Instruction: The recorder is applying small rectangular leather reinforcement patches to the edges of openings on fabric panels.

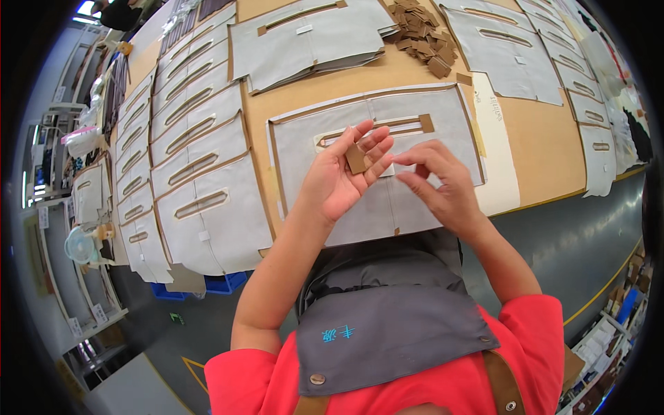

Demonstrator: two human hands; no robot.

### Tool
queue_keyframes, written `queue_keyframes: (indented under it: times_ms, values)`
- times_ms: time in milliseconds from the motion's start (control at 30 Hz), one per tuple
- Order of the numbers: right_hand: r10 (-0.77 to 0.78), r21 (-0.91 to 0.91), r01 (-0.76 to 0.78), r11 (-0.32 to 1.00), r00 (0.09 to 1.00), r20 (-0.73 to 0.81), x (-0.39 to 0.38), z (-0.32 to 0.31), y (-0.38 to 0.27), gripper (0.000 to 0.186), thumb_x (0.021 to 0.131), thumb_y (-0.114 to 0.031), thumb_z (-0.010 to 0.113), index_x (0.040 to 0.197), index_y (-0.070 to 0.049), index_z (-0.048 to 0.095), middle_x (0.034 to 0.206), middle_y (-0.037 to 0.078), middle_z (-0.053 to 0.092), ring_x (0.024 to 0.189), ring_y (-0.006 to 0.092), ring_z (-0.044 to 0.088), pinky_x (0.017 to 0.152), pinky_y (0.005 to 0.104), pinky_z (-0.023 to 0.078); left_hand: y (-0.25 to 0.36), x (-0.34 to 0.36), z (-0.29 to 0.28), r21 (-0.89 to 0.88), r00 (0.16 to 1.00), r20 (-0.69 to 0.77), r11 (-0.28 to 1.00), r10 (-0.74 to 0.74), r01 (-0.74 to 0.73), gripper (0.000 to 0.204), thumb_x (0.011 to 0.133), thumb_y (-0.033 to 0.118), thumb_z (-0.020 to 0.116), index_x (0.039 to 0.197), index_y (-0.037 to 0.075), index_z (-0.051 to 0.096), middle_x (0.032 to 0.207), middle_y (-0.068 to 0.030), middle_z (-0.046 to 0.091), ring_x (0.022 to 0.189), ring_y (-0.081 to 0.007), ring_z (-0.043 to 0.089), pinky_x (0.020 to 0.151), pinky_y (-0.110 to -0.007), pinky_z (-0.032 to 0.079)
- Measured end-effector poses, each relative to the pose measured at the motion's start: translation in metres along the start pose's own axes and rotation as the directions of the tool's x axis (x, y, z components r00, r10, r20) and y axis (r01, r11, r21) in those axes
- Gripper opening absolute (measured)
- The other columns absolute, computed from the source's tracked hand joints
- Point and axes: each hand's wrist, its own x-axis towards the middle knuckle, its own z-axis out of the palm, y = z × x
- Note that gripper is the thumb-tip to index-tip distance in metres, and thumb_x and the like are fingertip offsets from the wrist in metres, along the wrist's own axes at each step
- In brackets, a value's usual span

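Observation:
My left hand (346, 173) is turned palm up with its fingers curled, and a small brown rectangular piece (355, 159) rests in it. Close by its fingertips is my right hand (443, 181), thumb and forefinger drawn together in a pinch; whatever they hold, if anything, is too small to make out. Beneath both hands lies a light grey fabric panel (427, 207) with brown strips along its edges. A long slot with a zipper (408, 126) crosses the panel, partly covered by my left hand.
Overlapping grey slotted panels (200, 173) cover the table's left side. More panels are stacked at the back (311, 41) and right (512, 55). A heap of small brown pieces (422, 34) lies behind the working panel. A small fan (81, 244) stands at the left, near blue crates (225, 282).

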Motion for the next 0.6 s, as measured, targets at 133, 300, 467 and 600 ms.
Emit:
queue_keyframes:
  times_ms: [133, 300, 467, 600]
  values:
    - [-0.117, -0.020, 0.119, 0.993, 0.990, 0.074, -0.002, 0.033, -0.007, 0.025, 0.083, -0.007, 0.075, 0.108, -0.006, 0.068, 0.099, 0.008, 0.063, 0.078, 0.0219, 0.063, 0.068, 0.0318, 0.053, -0.016, -0.019, -0.014, 0.022, 0.997, 0.053, 0.999, 0.048, -0.050, 0.037, 0.109, 0.024, 0.039, 0.138, 0.004, 0.049, 0.136, -0.0149, 0.057, 0.126, -0.0287, 0.056, 0.102, -0.044, 0.051]
    - [-0.307, -0.209, 0.320, 0.924, 0.947, 0.094, -0.011, 0.048, 0.000, 0.022, 0.083, -0.006, 0.074, 0.105, -0.004, 0.070, 0.096, 0.008, 0.065, 0.083, 0.0241, 0.066, 0.070, 0.0347, 0.054, -0.029, -0.031, -0.017, 0.060, 0.996, 0.022, 0.994, 0.088, -0.090, 0.037, 0.109, 0.024, 0.036, 0.140, 0.006, 0.048, 0.140, -0.0132, 0.056, 0.132, -0.0275, 0.051, 0.105, -0.040, 0.048]
    - [-0.321, -0.224, 0.334, 0.916, 0.942, 0.094, -0.015, 0.048, -0.007, 0.019, 0.085, -0.007, 0.072, 0.103, -0.005, 0.070, 0.094, 0.007, 0.064, 0.082, 0.0254, 0.066, 0.069, 0.0355, 0.054, -0.033, -0.035, -0.018, 0.009, 0.996, 0.023, 0.996, 0.083, -0.083, 0.037, 0.110, 0.024, 0.035, 0.139, 0.005, 0.047, 0.140, -0.0136, 0.056, 0.132, -0.0274, 0.051, 0.107, -0.040, 0.047]
    - [-0.243, -0.177, 0.253, 0.951, 0.967, 0.072, -0.015, 0.047, -0.010, 0.017, 0.086, -0.004, 0.071, 0.103, -0.003, 0.070, 0.095, 0.007, 0.065, 0.079, 0.0224, 0.066, 0.066, 0.0315, 0.054, -0.035, -0.034, -0.018, 0.002, 0.995, 0.018, 0.995, 0.100, -0.100, 0.037, 0.110, 0.024, 0.035, 0.138, 0.005, 0.048, 0.140, -0.0145, 0.056, 0.130, -0.0269, 0.053, 0.107, -0.041, 0.047]
